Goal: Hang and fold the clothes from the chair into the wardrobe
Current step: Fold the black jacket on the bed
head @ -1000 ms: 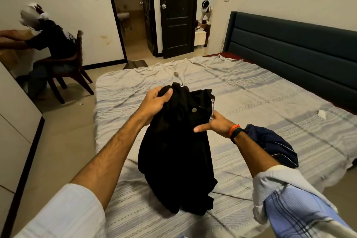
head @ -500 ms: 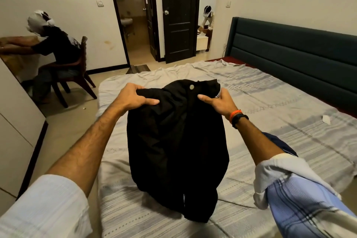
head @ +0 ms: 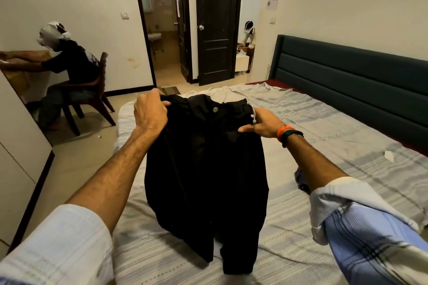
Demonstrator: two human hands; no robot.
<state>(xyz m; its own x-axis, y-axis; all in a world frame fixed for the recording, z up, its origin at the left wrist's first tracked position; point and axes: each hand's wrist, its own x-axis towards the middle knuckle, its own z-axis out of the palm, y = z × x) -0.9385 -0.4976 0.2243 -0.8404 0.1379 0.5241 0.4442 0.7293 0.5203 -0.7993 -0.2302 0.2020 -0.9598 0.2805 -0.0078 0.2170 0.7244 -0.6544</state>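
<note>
Bed (head: 324, 134); trousers (head: 203, 169) between hands (head: 203, 115).

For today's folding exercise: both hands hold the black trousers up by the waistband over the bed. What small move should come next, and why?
Probably lower the black trousers flat onto the bed: the left hand and right hand grip the waistband while the legs already bunch on the sheet.

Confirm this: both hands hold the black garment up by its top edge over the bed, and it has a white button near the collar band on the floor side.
Not quite. The head view shows both hands, left hand and right hand, gripping the black garment over the bed, but the button is metallic silver, near the top middle.
</note>
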